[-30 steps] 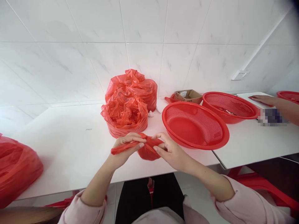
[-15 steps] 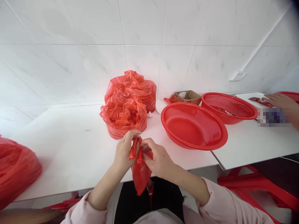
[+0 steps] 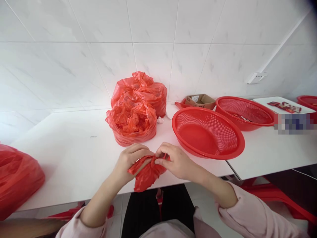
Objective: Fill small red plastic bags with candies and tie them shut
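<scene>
Both my hands hold one small red plastic bag at the near edge of the white table. My left hand is closed round the bag's left end. My right hand pinches its top with thumb and forefinger. The bag's lower part hangs just past the table edge, crumpled. Behind my hands stand an open red bag full of crumpled red bags and a second, tied red bag against the wall.
A red perforated basin sits right of my hands, a second one behind it, and a small cardboard box by the wall. Another big red bag lies at the far left. Red packets lie far right.
I have lifted the bag from hanging down to bunched between my hands at the table edge. The other person's hand at the far right has left the view.
</scene>
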Available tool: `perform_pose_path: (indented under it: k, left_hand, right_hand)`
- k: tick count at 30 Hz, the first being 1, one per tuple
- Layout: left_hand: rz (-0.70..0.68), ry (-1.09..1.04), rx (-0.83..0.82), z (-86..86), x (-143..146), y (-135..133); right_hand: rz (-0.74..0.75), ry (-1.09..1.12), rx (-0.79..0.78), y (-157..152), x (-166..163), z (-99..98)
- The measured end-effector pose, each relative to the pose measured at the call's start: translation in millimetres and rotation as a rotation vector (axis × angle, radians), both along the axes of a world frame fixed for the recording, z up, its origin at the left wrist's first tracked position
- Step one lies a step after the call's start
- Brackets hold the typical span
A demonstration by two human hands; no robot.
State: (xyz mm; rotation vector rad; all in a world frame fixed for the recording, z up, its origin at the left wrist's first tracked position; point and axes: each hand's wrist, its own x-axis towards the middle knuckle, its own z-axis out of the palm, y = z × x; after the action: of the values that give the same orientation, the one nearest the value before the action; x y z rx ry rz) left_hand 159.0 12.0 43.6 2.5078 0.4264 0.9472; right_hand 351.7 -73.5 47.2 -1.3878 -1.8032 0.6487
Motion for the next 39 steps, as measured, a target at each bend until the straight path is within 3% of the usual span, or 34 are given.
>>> perform_pose_path:
  k: [4,7,11,16,19,24,29,31,35,39]
  left_hand:
    - [-0.035,0.011,-0.054,9.5,-7,4]
    - [0.055,-0.071,-0.008,13.6,-13,8]
    - [0.112,-0.075,0.01,12.9,-21,11]
    - [0.136,0.108,-0.354,15.1,-28,3]
    - [0.099,0.157,-0.497,21.6,-27,-6]
    - [0.071,0.128,-0.387,31.0,-21,-18]
    - [0.1,0.04,-0.058,32.5,-27,-25]
    - [0.099,0.031,-0.016,30.2,-27,-28]
    - [0.186,-0.005,-0.136,30.5,-23,-32]
    - [0.204,0.021,-0.325,47.6,-43,-32]
  right_hand:
    - [-0.012,-0.652,0.376,-11,1,14.9]
    - [-0.013,-0.769,0.407,-16,-1,9.7]
    - [-0.01,-0.656,0.279,-21,-4,-16.6]
    - [-0.053,-0.36,0.106,-26,-1,-23.7]
    - [-0.053,-0.141,0.138,-25,-8,-17.5]
    - [0.033,0.004,0.218,-16,-41,-31.8]
    - [-0.057,0.047,0.178,-14,-62,-56.6]
    - [-0.074,0.048,0.142,-12,-62,-61.0]
    - [-0.105,0.05,0.099,-11,-59,-57.1]
    - [-0.008,0.15,0.152,-23,-62,-46.8]
